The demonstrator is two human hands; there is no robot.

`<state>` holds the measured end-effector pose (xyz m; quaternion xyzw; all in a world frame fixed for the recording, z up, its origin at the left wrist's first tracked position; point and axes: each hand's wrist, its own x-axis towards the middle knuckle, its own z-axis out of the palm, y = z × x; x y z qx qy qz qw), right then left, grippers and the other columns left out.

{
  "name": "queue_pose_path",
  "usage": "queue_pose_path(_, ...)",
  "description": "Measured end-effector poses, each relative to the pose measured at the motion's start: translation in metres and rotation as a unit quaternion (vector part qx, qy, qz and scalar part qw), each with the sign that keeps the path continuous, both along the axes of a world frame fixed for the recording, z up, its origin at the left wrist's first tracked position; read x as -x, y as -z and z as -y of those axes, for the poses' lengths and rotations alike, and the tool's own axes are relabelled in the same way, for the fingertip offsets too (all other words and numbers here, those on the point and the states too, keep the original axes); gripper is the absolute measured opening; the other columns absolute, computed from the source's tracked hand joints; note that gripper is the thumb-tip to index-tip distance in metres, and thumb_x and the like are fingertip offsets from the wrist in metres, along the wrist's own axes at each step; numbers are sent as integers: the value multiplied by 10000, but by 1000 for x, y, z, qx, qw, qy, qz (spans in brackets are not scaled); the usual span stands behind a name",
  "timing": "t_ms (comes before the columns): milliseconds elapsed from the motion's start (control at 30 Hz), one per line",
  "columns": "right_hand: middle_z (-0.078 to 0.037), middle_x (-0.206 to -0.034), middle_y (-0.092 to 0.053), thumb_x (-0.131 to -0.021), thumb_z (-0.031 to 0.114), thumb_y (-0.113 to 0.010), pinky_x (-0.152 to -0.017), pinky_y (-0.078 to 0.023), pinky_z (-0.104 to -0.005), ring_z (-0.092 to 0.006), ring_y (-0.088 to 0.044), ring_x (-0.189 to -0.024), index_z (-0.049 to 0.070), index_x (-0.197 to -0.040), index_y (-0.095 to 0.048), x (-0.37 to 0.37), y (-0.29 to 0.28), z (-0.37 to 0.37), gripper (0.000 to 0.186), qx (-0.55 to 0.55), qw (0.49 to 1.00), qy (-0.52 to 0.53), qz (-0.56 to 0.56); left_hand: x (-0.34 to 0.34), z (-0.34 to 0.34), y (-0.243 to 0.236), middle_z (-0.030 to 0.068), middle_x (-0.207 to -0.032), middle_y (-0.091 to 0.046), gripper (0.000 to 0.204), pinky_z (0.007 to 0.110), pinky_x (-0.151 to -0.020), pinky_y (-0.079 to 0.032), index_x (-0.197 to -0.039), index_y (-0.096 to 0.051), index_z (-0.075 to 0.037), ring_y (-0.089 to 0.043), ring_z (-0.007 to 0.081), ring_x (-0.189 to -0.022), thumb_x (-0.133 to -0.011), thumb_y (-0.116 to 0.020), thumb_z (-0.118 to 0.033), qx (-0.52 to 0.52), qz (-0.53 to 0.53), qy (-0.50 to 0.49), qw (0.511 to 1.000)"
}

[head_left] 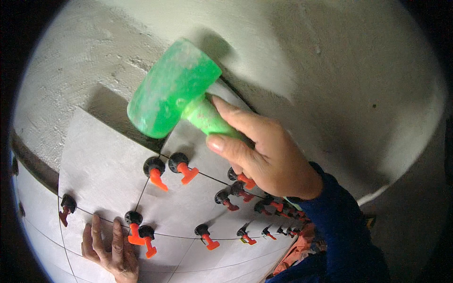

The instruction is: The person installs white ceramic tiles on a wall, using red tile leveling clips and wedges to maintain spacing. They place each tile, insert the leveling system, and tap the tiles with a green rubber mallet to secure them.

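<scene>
My right hand [271, 153] grips a green rubber mallet [172, 87] by its handle, close under the head. The mallet is held in front of the upper tiles, its head tilted up to the left. Below left, my left hand [113, 250] rests with fingers spread on the light grey tiles, beside a joint. Close to its fingertips sits a tile leveling clip [133, 218] with a black round base and a red T-shaped handle. Another such clip [154, 166] stands at a joint below the mallet head.
More black-and-red clips [207, 237] run along the joints toward the right. Above the tiles' stepped top edge is a rough grey plastered wall [354, 85]. Some orange-red material [302, 247] lies at the lower right, by my sleeve.
</scene>
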<state>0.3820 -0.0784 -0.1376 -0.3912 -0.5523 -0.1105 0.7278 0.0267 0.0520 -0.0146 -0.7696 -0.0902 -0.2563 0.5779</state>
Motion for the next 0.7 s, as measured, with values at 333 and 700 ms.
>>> queue_pose_path(333, -9, -840, -592, -1064, 247, -652, -483, -415, -234, -46, -527, -568, 1, -1481, -587, 13, -30, -1, 489, 108, 965, -152, -183, 5, 2, 0, 16, -1460, -671, 340, 421, -1116, -346, -1234, -806, -368, -545, 238, -1339, -910, -787, -266, 28, 32, -9, 999)
queue_pose_path(700, -18, -837, -583, -1089, 222, -568, -474, -399, -250, -79, -523, -562, -22, -1424, -588, 14, -42, 2, 415, 173, 955, -178, -161, 1, 2, -1, -80, -1510, -632, 585, 420, -1028, -398, -1338, -748, -396, -565, 203, -1306, -775, -880, -307, 63, 52, 45, 996)
